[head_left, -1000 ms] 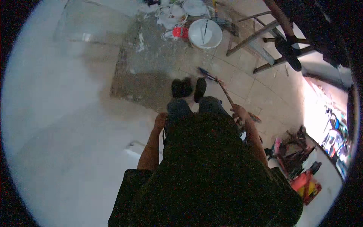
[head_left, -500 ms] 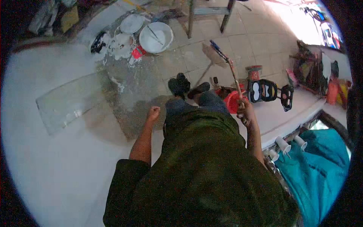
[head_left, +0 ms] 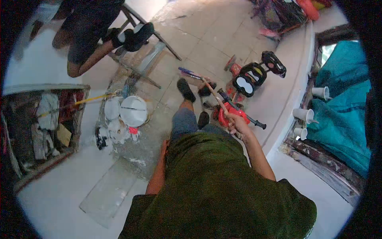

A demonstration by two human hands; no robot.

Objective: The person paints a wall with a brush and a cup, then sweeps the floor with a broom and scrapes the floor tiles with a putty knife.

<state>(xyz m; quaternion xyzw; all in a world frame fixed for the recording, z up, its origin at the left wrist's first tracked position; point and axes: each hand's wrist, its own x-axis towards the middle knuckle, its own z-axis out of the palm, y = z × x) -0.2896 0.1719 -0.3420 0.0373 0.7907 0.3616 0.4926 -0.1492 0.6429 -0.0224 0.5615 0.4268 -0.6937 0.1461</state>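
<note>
My right hand (head_left: 238, 124) is closed around the lower part of a long wooden stick (head_left: 215, 94), which points forward and left over the tiled floor. A narrow blue and dark head (head_left: 190, 73) is at its far end; its exact kind is unclear. Just beyond that hand is a red object with a black bar and grips (head_left: 238, 114), low near the floor. My left hand (head_left: 165, 146) hangs beside my left thigh, mostly hidden by the shirt, with its fingers out of sight.
White buckets (head_left: 134, 111) stand at the left on a dusty sheet, by a red piece (head_left: 133, 130). A clear panel (head_left: 107, 191) lies nearer me. Another person's legs (head_left: 89, 51) are on a trestle (head_left: 149, 59). White cups (head_left: 303, 115) line the right window, beside teal cloth (head_left: 338, 107).
My view has turned left and the stick has swung leftward, still in my right hand. My left hand has dropped back against my thigh. Another person's legs have come into view.
</note>
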